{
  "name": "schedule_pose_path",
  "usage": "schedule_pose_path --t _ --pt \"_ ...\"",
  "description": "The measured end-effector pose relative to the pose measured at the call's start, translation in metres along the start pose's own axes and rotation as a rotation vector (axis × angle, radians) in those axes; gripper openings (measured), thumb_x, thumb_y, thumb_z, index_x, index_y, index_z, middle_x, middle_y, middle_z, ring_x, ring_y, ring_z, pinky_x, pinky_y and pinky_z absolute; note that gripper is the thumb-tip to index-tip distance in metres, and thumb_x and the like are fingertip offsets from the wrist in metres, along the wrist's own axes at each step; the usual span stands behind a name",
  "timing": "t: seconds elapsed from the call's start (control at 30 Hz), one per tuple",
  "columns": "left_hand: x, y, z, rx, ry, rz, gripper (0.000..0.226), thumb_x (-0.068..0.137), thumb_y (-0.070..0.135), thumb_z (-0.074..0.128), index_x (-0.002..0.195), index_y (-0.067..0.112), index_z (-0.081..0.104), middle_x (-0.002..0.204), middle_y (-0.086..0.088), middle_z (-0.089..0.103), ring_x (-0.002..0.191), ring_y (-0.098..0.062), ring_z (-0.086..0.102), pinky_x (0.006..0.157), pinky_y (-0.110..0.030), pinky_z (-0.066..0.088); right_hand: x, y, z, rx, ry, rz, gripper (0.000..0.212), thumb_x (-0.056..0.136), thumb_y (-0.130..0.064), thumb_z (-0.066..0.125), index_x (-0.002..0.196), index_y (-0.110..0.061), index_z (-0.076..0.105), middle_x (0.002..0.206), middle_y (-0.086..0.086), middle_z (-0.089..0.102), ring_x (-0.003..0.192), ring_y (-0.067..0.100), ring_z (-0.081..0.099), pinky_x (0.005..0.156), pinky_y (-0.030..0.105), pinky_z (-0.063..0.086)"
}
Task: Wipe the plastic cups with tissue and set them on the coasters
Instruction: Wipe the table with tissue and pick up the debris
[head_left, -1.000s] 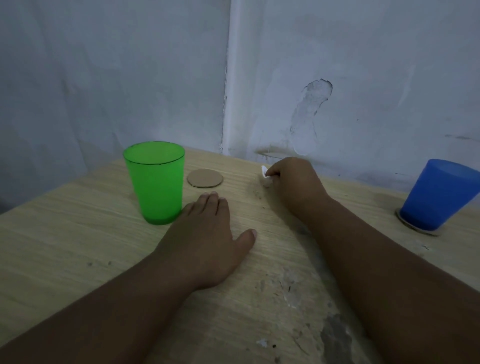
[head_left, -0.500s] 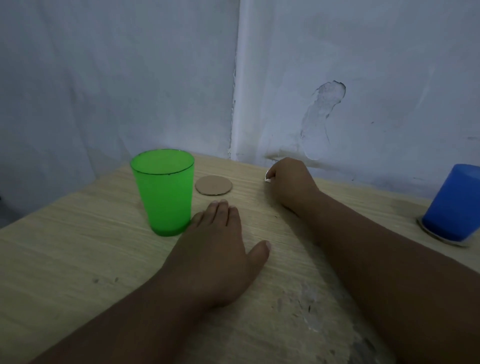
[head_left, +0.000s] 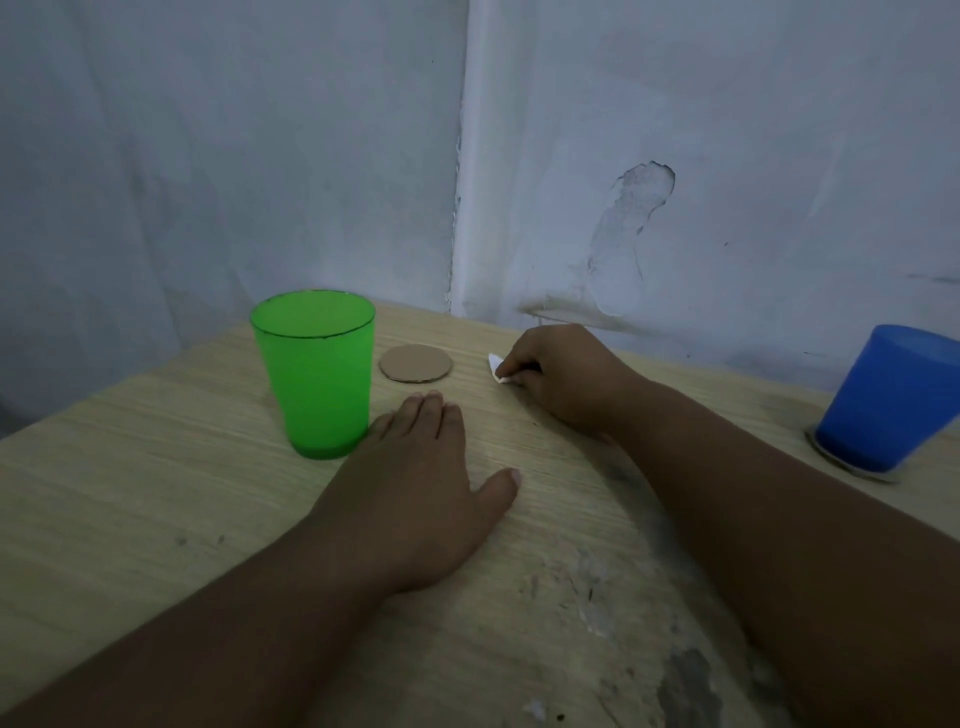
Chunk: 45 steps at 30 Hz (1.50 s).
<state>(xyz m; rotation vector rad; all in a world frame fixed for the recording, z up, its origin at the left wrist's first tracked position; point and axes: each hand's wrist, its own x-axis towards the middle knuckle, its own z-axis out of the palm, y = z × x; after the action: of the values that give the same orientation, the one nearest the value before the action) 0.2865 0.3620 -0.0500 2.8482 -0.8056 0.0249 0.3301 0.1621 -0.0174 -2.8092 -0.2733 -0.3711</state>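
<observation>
The right hand (head_left: 561, 379) has its grip closed on the tissue (head_left: 495, 365): the fingers are curled and pinch a small white scrap whose tip pokes out onto the worktop (head_left: 130, 493), back near the wall (head_left: 727, 130). The left hand (head_left: 415, 483) lies flat, palm down, fingers straight, gripping nothing, with its fingertips just beside the base of the green cup (head_left: 317, 374); whether they touch, I cannot tell. That cup stands upright, mouth up, on bare wood. The free coaster (head_left: 415, 364) lies just behind it, between the cup and the tissue hand. Far off to the right, the blue cup (head_left: 883, 400) sits on a second coaster (head_left: 852, 467), so that one looks finished. The green cup is next, I'd say. It looks light, thin-walled, smooth and a bit slippery, so easy to tip. It is best taken round the lower wall with the left hand while the soft, easily torn tissue goes over rim and sides. Squeeze gently, since plastic like that probably flexes.
</observation>
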Motion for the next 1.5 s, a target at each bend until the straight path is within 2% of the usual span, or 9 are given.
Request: schedule_pose_path --t 0.1,0.27,0.43,0.7,0.93,1.1,1.2,1.3,1.5 --pt "0.000 0.000 0.000 0.001 0.001 0.005 0.090 0.093 0.072 0.022 0.160 0.012 0.007 0.169 -0.006 0.001 0.155 -0.018 0.000 0.125 -0.036 0.005 -0.008 0.000 -0.001 -0.044 -0.013 0.017 0.026 0.098 -0.020 0.055 0.098 -0.007 0.077 0.102 0.019 0.071 0.095 0.030 0.067 0.086 0.026 0.042" --pt "0.000 0.001 -0.001 -0.003 -0.007 0.000 0.090 0.094 0.071 0.023 0.160 0.011 0.006 0.169 -0.006 0.001 0.155 -0.018 0.000 0.125 -0.036 0.004 -0.013 -0.008 0.006 -0.119 -0.066 0.175 0.024 0.094 -0.005 0.053 0.104 -0.008 0.075 0.111 0.011 0.071 0.102 0.026 0.066 0.091 0.033 0.047" --pt "0.000 0.002 0.000 -0.008 -0.015 -0.011 0.086 0.098 0.066 0.021 0.160 0.010 0.002 0.169 -0.008 -0.001 0.155 -0.019 0.000 0.125 -0.036 0.004 -0.015 -0.022 0.021 -0.103 0.099 0.302 0.026 0.089 -0.004 0.051 0.099 -0.009 0.074 0.106 0.006 0.069 0.101 0.022 0.064 0.088 0.031 0.050" --pt "0.003 -0.001 0.002 -0.011 -0.003 0.007 0.078 0.101 0.058 0.022 0.159 0.009 0.001 0.169 -0.008 0.002 0.155 -0.019 0.003 0.125 -0.037 0.006 -0.036 -0.014 0.004 0.053 0.053 0.010 0.020 0.095 -0.015 0.060 0.100 -0.021 0.078 0.098 -0.009 0.068 0.088 0.004 0.058 0.074 0.010 0.039" --pt "0.001 -0.001 0.001 -0.014 -0.006 0.008 0.078 0.101 0.059 0.022 0.160 0.011 0.000 0.169 -0.006 0.001 0.155 -0.018 0.002 0.125 -0.036 0.006 -0.048 -0.004 -0.017 0.030 -0.111 -0.026 0.017 0.094 -0.021 0.063 0.103 -0.026 0.077 0.102 -0.013 0.068 0.089 -0.001 0.057 0.078 0.011 0.040" --pt "-0.002 0.003 -0.003 -0.024 0.005 -0.001 0.076 0.102 0.056 0.025 0.160 0.011 0.006 0.169 -0.007 0.007 0.155 -0.020 0.008 0.125 -0.036 0.010 -0.079 -0.001 -0.036 0.317 -0.071 0.225 0.016 0.091 -0.016 0.065 0.095 -0.022 0.079 0.081 -0.010 0.071 0.058 -0.004 0.054 0.056 0.008 0.040" --pt "-0.014 0.016 -0.010 -0.015 0.079 0.024 0.069 0.103 0.051 0.028 0.158 0.012 0.019 0.166 -0.007 0.022 0.151 -0.021 0.024 0.119 -0.034 0.023 -0.113 0.006 -0.051 0.717 -0.030 0.466 0.015 0.091 -0.006 0.064 0.091 -0.010 0.078 0.079 0.004 0.070 0.064 0.013 0.055 0.060 0.026 0.045" --pt "-0.030 0.048 -0.015 0.050 0.192 0.131 0.059 0.101 0.047 0.031 0.146 0.013 0.046 0.149 -0.008 0.051 0.133 -0.025 0.050 0.106 -0.038 0.043 -0.153 0.018 -0.068 0.994 -0.008 0.609 0.019 0.092 0.003 0.057 0.087 -0.005 0.073 0.077 0.015 0.065 0.065 0.021 0.057 0.055 0.027 0.044" --pt "-0.049 0.172 -0.002 -0.086 0.079 0.350 0.042 0.098 0.048 0.041 0.128 0.022 0.056 0.126 0.005 0.059 0.117 -0.019 0.054 0.091 -0.032 0.044 -0.261 0.057 -0.115 0.972 0.076 0.717 0.020 0.090 0.005 0.051 0.098 -0.001 0.069 0.076 0.016 0.066 0.056 0.017 0.056 0.049 0.026 0.042"
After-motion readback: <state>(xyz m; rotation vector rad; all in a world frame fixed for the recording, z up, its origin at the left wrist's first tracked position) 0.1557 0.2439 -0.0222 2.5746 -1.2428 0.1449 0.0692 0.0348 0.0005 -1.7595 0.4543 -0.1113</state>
